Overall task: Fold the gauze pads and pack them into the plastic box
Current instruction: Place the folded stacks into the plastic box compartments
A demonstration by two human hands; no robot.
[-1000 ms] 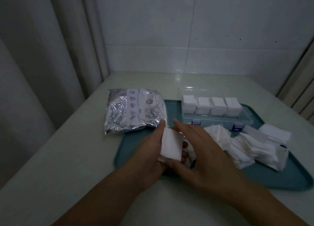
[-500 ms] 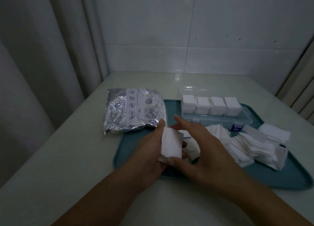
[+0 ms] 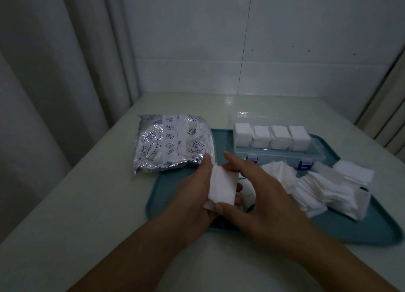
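Little has moved since earlier: left hand (image 3: 197,191) and right hand (image 3: 258,195) still pinch one gauze pad (image 3: 222,185), probably light, limp and best gripped by its edges.

Clinic-type prep rm: tiled wall (image 3: 306,39), curtain (image 3: 54,72), gauze tray (image 3: 173,182).

A pale, glossy counter (image 3: 72,204) fills the lower part of the view in dim, cool light. Behind it rises a wall of large white tiles (image 3: 285,39), with thin grout lines and a few small dark specks. A faint reflection glints on the counter's far edge beneath the wall. Left of the counter hangs a pale curtain (image 3: 54,72) in long vertical folds.
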